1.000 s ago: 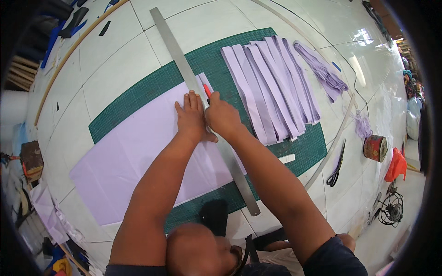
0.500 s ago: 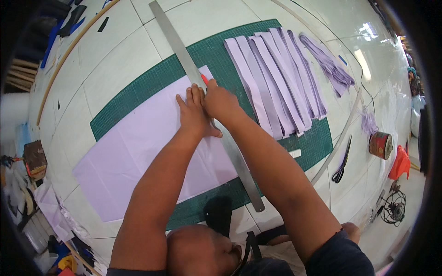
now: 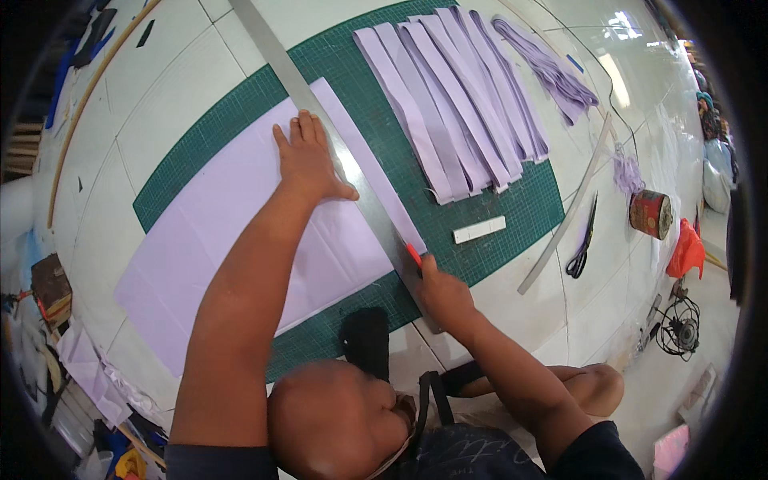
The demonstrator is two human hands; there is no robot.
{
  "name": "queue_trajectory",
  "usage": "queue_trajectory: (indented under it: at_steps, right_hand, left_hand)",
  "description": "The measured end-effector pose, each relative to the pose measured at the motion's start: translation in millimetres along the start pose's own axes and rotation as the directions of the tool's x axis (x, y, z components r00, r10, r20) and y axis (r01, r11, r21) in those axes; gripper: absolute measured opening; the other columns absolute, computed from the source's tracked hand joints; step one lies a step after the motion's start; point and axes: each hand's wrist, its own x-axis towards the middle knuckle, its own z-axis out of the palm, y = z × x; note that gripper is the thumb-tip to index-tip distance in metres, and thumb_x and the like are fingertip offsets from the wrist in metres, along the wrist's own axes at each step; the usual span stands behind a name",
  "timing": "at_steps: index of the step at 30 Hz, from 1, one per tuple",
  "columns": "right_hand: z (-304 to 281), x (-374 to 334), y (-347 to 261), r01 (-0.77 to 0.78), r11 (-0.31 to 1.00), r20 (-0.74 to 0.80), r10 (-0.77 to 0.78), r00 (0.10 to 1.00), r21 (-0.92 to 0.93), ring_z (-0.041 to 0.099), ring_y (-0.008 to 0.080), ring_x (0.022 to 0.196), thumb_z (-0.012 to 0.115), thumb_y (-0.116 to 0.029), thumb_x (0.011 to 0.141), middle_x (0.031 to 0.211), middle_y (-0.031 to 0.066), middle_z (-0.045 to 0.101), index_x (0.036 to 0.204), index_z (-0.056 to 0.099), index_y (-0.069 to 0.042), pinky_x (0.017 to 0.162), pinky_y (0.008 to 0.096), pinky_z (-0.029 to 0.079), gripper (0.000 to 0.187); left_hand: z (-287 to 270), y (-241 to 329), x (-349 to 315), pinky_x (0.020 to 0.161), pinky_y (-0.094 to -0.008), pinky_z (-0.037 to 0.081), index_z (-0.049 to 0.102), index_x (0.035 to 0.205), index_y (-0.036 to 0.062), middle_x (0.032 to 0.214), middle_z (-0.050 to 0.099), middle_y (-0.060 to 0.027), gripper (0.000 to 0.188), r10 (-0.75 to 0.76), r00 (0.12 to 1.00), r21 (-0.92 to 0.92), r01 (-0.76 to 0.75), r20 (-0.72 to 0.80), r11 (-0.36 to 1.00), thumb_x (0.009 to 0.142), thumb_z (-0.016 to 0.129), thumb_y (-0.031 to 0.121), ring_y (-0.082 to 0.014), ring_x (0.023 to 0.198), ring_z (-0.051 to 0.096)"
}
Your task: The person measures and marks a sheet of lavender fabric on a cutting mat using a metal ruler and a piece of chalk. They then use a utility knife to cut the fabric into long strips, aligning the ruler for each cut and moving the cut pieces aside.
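Note:
A large sheet of lilac fabric (image 3: 216, 224) lies folded flat on the green cutting mat (image 3: 532, 200). Across it slants a long metal ruler (image 3: 378, 222). My left hand (image 3: 306, 164) presses down on fabric and ruler, fingers stretched out and thumb spread over the metal. Near the ruler's lower end, my right hand (image 3: 448, 298) grips a red cutter (image 3: 413, 254) against the ruler's right edge, by the sheet's near corner; its blade is not visible. A narrow lilac band (image 3: 364, 148) shows along the ruler's right side.
Several lilac fabric strips (image 3: 460, 104) lie side by side on the mat, beside a white block (image 3: 478, 230). To the right are a lilac bundle (image 3: 548, 68), a thin pale strip (image 3: 564, 212), black scissors (image 3: 582, 244) and a red tin (image 3: 650, 214). My dark-covered foot (image 3: 366, 340) rests by the mat's near edge.
My right hand has drawn the cutter down along the ruler, from beside my left hand toward me. A separate-looking band of fabric now shows right of the ruler. My left hand stays pressed down.

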Motion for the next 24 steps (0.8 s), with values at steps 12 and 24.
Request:
queue_trajectory:
  at_steps: [12,24]
  right_hand:
    - [8.6,-55.6,61.8,0.055,0.984,0.000,-0.056,0.998,-0.170,0.069,0.0426,0.074,0.050,-0.018,0.095,0.081,0.0224,0.069,0.109,0.040,-0.005,0.067,0.0552,0.053,0.021]
    - [-68.4,126.2,-89.7,0.320,0.946,-0.393,-0.276,0.877,0.050,0.066,0.0489,0.086,0.048,-0.018,0.093,0.091,0.0317,0.066,0.109,0.041,0.000,0.076,0.0587,0.050,0.025]
  left_hand:
    - [1.5,2.7,1.5,0.120,-0.0598,0.009,0.015,0.155,-0.0076,0.163,0.015,-0.0253,0.151,-0.004,1.000,0.035,0.005,-0.030,0.999,0.047,0.079,0.076,-0.0374,0.152,0.016]
    - [8.4,-3.1,-4.6,0.119,-0.0625,0.010,0.009,0.157,-0.0047,0.165,0.010,-0.0197,0.153,0.006,0.997,-0.104,-0.014,-0.076,0.995,0.049,0.078,0.079,-0.0328,0.154,0.010]
